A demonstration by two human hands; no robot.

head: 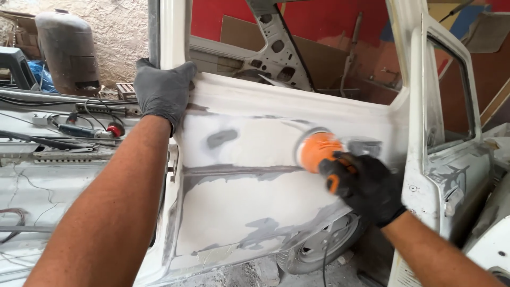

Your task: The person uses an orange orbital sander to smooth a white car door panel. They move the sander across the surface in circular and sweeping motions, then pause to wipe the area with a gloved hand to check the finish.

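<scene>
- The right hand (pixel 369 186), in a black fabric-like glove, is wrapped tight around the body of a round orange-and-black plastic power sander (pixel 317 150), fingers curled over its handle.
- The sander's disc lies flat against the white, filler-patched sheet-metal car door panel (pixel 239 202), at the panel's upper right, just below the window sill; its edge is blurred.
- A thin black cable (pixel 324 255) hangs down from below the right hand, across the wheel.
- The left hand (pixel 162 93), in a grey smooth glove, grips the top front corner of the same door, fingers folded over the edge and the palm flat on the metal.
- The door skin is matte and chalky, with dull grey bare-metal patches: an oval one near the left hand, a long horizontal crease line at mid-height, and ragged ones along the bottom.
- Behind the lower edge of the door shows a grey steel wheel with a dusty black tyre (pixel 321 247).
- To the right stands a second white door (pixel 451 133), open, with a rounded window frame and grey scuffed spots.
- At the upper left stands a rusty, domed cylindrical metal tank (pixel 66 50) before a rough plastered wall.
</scene>
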